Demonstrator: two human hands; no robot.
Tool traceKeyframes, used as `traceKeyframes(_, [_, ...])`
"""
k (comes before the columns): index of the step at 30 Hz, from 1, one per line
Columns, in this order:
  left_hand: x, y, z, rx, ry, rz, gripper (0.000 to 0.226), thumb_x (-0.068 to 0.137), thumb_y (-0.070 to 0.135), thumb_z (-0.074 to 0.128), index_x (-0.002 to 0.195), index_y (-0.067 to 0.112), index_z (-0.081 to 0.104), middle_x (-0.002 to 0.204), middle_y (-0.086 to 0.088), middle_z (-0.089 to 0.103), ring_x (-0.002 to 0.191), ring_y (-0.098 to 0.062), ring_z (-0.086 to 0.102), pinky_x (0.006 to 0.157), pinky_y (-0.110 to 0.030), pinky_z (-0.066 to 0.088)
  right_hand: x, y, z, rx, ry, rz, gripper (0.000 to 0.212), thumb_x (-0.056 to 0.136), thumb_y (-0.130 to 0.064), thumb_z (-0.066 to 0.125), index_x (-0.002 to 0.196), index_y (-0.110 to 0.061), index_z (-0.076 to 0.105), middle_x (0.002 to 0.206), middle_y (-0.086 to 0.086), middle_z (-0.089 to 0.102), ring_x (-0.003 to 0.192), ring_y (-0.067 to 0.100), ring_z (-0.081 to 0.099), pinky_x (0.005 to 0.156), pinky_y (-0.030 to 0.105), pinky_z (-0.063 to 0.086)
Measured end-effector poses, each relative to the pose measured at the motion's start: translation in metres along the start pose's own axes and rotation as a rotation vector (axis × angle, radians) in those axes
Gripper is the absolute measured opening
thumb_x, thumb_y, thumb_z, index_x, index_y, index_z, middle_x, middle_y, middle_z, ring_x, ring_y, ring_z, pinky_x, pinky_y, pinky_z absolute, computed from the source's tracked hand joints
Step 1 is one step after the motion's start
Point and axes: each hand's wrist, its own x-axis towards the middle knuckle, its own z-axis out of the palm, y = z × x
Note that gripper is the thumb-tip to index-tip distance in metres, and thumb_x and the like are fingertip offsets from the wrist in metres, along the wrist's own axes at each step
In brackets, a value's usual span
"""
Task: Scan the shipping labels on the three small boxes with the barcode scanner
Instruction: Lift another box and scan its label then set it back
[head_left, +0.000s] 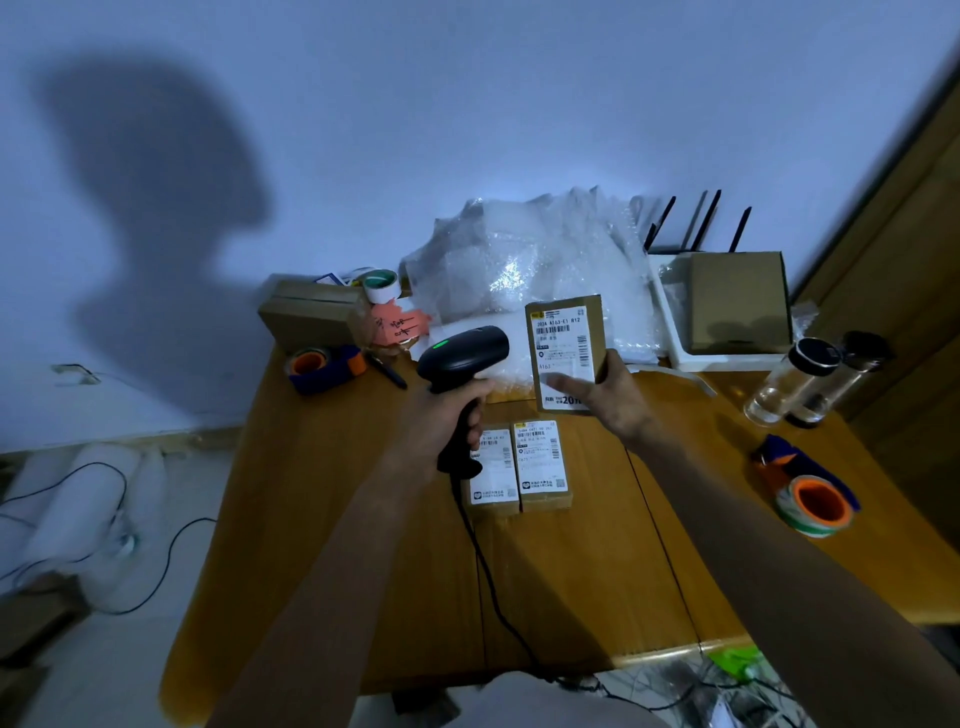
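My left hand (445, 423) grips the handle of a black barcode scanner (464, 355), whose green light is lit and whose head points right. My right hand (608, 395) holds one small cardboard box (566, 343) upright above the table, its white shipping label facing me, just right of the scanner's head. Two more small labelled boxes (493, 475) (543, 465) lie side by side, label up, on the wooden table (322, 519) below my hands. The scanner's black cable runs down across the table toward me.
Bubble wrap (519, 260) is piled at the back. A larger cardboard box (737, 301) sits in a white tray at the back right, another (311, 312) at the back left. Tape dispensers (322, 366) (810, 493) and two clear bottles (795, 379) stand around.
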Motion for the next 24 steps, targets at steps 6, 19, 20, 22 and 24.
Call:
traceKeyframes(6, [-0.003, 0.000, 0.001, -0.006, -0.006, -0.002, 0.030, 0.087, 0.027, 0.076, 0.073, 0.008, 0.059, 0.058, -0.005, 0.051, 0.049, -0.018, 0.049, 0.051, -0.029, 0.047, 0.007, 0.001, 0.008, -0.021, 0.093, -0.036, 0.069, 0.075, -0.025, 0.090, 0.128, -0.016, 0.047, 0.119, 0.003, 0.071, 0.102, 0.019, 0.073, 0.081, 0.036, 0.065])
traceKeyframes(19, [-0.007, -0.002, -0.001, 0.010, 0.004, 0.006, 0.028, 0.089, 0.024, 0.075, 0.074, 0.006, 0.058, 0.058, -0.006, 0.050, 0.047, -0.019, 0.049, 0.050, -0.028, 0.049, 0.007, 0.001, 0.015, -0.052, 0.102, -0.068, 0.070, 0.077, -0.026, 0.089, 0.130, -0.013, 0.045, 0.121, 0.004, 0.070, 0.104, 0.020, 0.072, 0.073, 0.025, 0.064])
traceKeyframes(20, [-0.007, -0.002, -0.002, 0.010, 0.005, 0.002, 0.029, 0.088, 0.024, 0.076, 0.072, 0.007, 0.058, 0.058, -0.006, 0.050, 0.048, -0.019, 0.049, 0.050, -0.029, 0.049, 0.007, 0.002, 0.015, -0.062, 0.102, -0.077, 0.070, 0.078, -0.026, 0.088, 0.131, -0.013, 0.045, 0.122, 0.004, 0.069, 0.105, 0.020, 0.072, 0.074, 0.025, 0.064])
traceKeyframes(22, [-0.006, -0.003, -0.002, 0.006, 0.008, -0.006, 0.030, 0.087, 0.025, 0.077, 0.070, 0.008, 0.059, 0.058, -0.006, 0.050, 0.049, -0.020, 0.049, 0.051, -0.029, 0.049, 0.008, 0.003, 0.015, -0.075, 0.103, -0.087, 0.071, 0.078, -0.027, 0.088, 0.132, -0.013, 0.044, 0.122, 0.003, 0.069, 0.106, 0.021, 0.071, 0.079, 0.029, 0.064])
traceKeyframes(24, [-0.006, -0.003, -0.003, -0.006, 0.019, -0.020, 0.029, 0.087, 0.025, 0.077, 0.070, 0.009, 0.059, 0.058, -0.005, 0.051, 0.048, -0.020, 0.049, 0.051, -0.029, 0.049, 0.009, 0.006, 0.015, -0.064, 0.103, -0.072, 0.072, 0.076, -0.030, 0.089, 0.130, -0.015, 0.045, 0.121, 0.003, 0.070, 0.105, 0.021, 0.073, 0.082, 0.037, 0.065])
